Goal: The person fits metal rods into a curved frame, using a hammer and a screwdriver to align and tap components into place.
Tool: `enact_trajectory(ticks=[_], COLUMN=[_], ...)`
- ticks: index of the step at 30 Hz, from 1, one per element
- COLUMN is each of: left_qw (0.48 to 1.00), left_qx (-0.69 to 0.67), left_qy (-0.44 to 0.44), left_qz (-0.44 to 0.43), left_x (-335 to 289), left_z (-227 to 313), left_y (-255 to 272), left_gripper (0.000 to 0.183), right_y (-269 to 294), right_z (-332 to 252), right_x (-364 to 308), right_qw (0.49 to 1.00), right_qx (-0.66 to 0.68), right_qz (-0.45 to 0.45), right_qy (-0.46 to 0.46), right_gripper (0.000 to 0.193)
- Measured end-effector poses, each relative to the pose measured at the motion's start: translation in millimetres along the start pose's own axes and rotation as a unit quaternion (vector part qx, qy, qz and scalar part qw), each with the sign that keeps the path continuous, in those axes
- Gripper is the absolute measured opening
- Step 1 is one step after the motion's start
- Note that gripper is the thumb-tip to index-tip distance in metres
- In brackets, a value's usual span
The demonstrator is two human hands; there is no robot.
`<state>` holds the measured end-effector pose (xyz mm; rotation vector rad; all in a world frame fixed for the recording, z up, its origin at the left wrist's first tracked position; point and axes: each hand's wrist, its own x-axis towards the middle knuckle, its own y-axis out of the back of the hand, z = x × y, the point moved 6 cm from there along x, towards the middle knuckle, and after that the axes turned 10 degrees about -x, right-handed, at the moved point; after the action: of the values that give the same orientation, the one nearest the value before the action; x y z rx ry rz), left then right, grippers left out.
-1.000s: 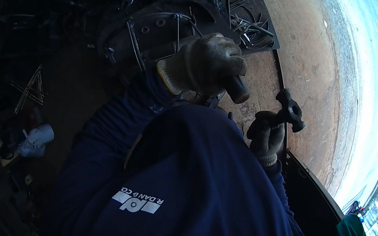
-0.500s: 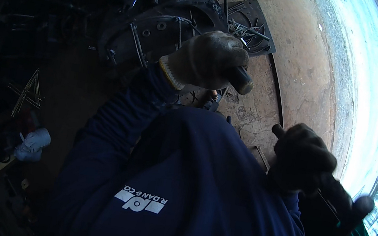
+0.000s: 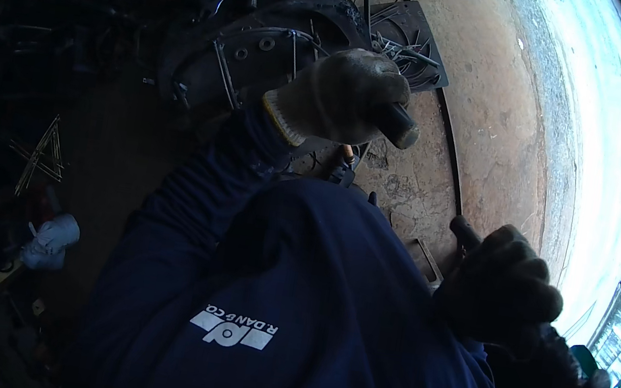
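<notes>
My left hand (image 3: 345, 93), in a pale, soiled work glove with a yellow-edged cuff, is closed around a dark round bar (image 3: 398, 126). The bar's blunt, worn end sticks out past the thumb side; its other end is hidden by the glove. Off to the right, near my body, my right hand (image 3: 507, 286), in a dark-looking glove, grips a hammer by the handle (image 3: 466, 232). The handle's butt points up and left out of the fist. Its head is a dark, blurred shape at the lower right, hard to make out.
Beyond my left hand stands dark metalwork (image 3: 257, 66) with rods and washers on it. A dark plate (image 3: 430, 39) carries several loose rods. Crossed thin rods (image 3: 43, 158) and a whitish bundle (image 3: 50, 242) lie at the left. Concrete floor (image 3: 488, 132) stretches right toward bright daylight.
My right hand has moved slightly down and to the right, and the hammer head has swung lower. My left hand and the bar have hardly moved.
</notes>
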<state>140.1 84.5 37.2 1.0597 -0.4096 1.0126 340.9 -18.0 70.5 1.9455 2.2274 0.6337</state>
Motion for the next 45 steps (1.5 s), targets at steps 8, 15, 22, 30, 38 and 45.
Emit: enact_trajectory(ticks=[8, 15, 22, 30, 38, 45], left_qw=[0.994, 0.996, 0.996, 0.990, 0.993, 0.989], left_qx=[-0.061, -0.065, -0.063, 0.021, 0.048, 0.018], left_qy=[0.084, 0.061, 0.066, 0.092, 0.026, 0.053], left_qz=[-0.019, 0.015, -0.009, -0.101, -0.106, -0.139], left_x=[-1, 4, 10, -7, 4, 8], left_z=[8, 8, 6, 31, 71, 73], left_y=[1, 6, 6, -30, -44, -50], left_gripper=[0.028, 0.027, 0.028, 0.017, 0.013, 0.018], right_y=[-12, 40, -19, 8, 22, 8], right_z=[53, -12, 82, 80, 106, 131], right_x=[-32, 4, -46, -49, -56, -61], right_qw=[0.997, 0.986, 0.981, 0.997, 0.991, 0.981], right_qx=[0.056, 0.107, -0.069, 0.026, 0.037, 0.099], right_qz=[0.009, 0.008, -0.116, 0.045, 0.063, 0.055], right_qy=[-0.046, 0.126, -0.136, -0.061, -0.110, -0.159], right_gripper=[0.036, 0.051, 0.028, 0.042, 0.038, 0.030])
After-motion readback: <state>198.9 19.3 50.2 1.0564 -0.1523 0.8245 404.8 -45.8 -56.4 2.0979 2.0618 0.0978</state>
